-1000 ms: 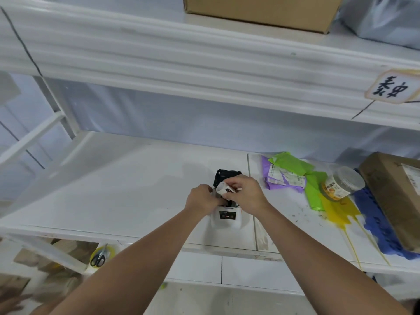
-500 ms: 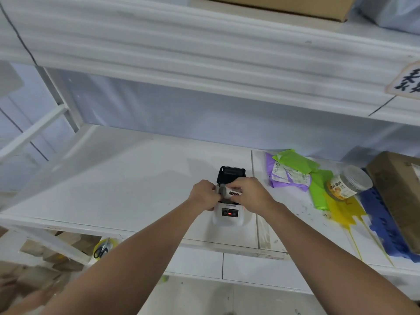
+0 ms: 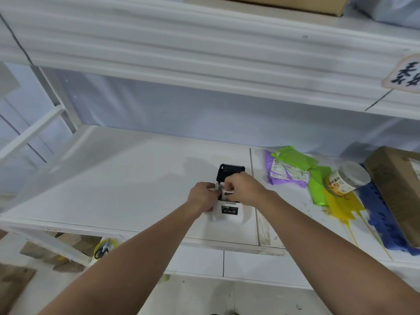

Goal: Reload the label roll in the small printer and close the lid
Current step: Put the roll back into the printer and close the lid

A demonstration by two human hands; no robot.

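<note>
Scissors (image 3: pixel 101 250) lie on the lower level at far left. Shelf surface (image 3: pixel 113 178) left of the printer is bare and open. Left hand (image 3: pixel 202 197) grips the left side of the white printer (image 3: pixel 228 213), fingers curled. Black lid (image 3: pixel 229 172) stands raised behind. Right hand (image 3: pixel 244 189) pinches the label roll (image 3: pixel 228 193) at the open bay. Right of a board seam lie purple and green bags (image 3: pixel 293 169), a tilted jar (image 3: pixel 347 179) and a cardboard box (image 3: pixel 400 189). Printer sits near the shelf's near edge.
</note>
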